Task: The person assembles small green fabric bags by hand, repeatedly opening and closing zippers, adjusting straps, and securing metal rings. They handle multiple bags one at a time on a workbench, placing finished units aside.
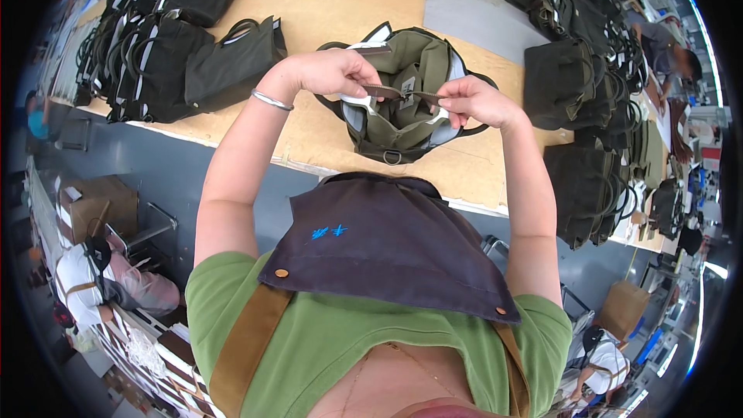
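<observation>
Blue characters [329, 231] are stitched on my dark apron [402, 263]; a small pale label [408, 90] sits inside the open bag [393, 137], too tiny to read. The bag, dark outside with an olive lining, stands on the table [333, 0] at upper centre. My left hand [329, 74] and right hand [481, 102] each pinch the brown zip strip [424, 97] across its mouth. Dark bags crowd the table at upper left [147, 62] and upper right [557, 81], apart from mine.
</observation>
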The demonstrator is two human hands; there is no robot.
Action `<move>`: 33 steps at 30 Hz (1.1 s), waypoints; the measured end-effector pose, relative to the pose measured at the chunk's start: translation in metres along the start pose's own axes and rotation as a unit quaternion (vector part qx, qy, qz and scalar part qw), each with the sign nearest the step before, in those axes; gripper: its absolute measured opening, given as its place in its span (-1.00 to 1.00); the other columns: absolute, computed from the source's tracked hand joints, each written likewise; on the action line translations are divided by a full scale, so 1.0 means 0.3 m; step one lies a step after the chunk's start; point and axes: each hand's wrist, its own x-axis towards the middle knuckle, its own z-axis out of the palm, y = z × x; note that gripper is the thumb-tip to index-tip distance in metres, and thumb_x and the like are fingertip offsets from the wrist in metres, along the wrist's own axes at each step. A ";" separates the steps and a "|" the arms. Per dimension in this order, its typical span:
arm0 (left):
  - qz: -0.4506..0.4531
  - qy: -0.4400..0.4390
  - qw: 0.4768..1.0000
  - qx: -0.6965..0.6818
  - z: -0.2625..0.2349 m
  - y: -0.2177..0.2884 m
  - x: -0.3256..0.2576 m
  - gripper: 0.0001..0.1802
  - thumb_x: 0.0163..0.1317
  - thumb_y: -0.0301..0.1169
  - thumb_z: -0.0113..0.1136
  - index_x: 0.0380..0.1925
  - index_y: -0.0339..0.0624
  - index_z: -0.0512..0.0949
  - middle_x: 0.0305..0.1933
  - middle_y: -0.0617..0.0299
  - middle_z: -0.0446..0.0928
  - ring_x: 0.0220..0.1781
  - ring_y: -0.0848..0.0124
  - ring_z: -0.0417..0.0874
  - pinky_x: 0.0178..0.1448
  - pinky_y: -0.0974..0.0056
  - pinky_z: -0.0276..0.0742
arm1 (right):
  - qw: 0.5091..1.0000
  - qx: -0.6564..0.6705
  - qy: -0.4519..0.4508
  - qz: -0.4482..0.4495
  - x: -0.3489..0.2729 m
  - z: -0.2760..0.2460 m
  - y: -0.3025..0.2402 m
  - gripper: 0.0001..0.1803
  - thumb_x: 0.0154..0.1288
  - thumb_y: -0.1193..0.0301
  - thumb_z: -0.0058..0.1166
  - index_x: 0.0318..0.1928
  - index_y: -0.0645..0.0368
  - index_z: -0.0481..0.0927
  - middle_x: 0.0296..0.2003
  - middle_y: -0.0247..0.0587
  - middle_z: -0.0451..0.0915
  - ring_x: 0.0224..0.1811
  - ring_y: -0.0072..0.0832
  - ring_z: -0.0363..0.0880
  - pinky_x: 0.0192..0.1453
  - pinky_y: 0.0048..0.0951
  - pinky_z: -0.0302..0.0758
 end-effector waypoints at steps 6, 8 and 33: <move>-0.007 0.008 1.000 0.002 -0.002 -0.031 -0.001 -0.79 0.22 -0.63 0.12 -0.15 -0.34 0.61 -0.36 0.34 0.59 -0.31 0.60 0.51 -0.16 0.43 0.45 | 1.000 0.014 -0.011 0.025 -0.001 -0.006 -0.028 -0.85 0.35 0.42 0.03 -0.30 0.23 0.61 -0.57 -0.39 0.57 -0.51 -0.68 0.56 -0.41 -0.64 0.44; -0.005 0.027 0.999 0.022 0.008 -0.025 -0.006 -0.78 0.20 -0.64 0.11 -0.16 -0.32 0.61 -0.36 0.29 0.61 -0.31 0.56 0.54 -0.16 0.41 0.46 | 1.000 -0.016 -0.016 0.016 0.003 -0.002 -0.036 -0.86 0.35 0.42 0.05 -0.29 0.22 0.60 -0.56 -0.44 0.56 -0.51 -0.72 0.54 -0.41 -0.65 0.43; 0.174 0.325 0.923 0.108 0.323 0.179 -0.015 -0.87 0.07 -0.43 0.35 -0.34 -0.15 0.64 -0.46 0.23 0.57 -0.35 0.28 0.54 -0.19 0.25 0.44 | 0.991 -0.126 -0.045 -0.013 -0.060 0.026 -0.254 -0.82 0.21 0.58 0.19 -0.15 0.31 0.64 -0.35 -0.41 0.64 -0.31 -0.75 0.50 -0.17 -0.64 0.46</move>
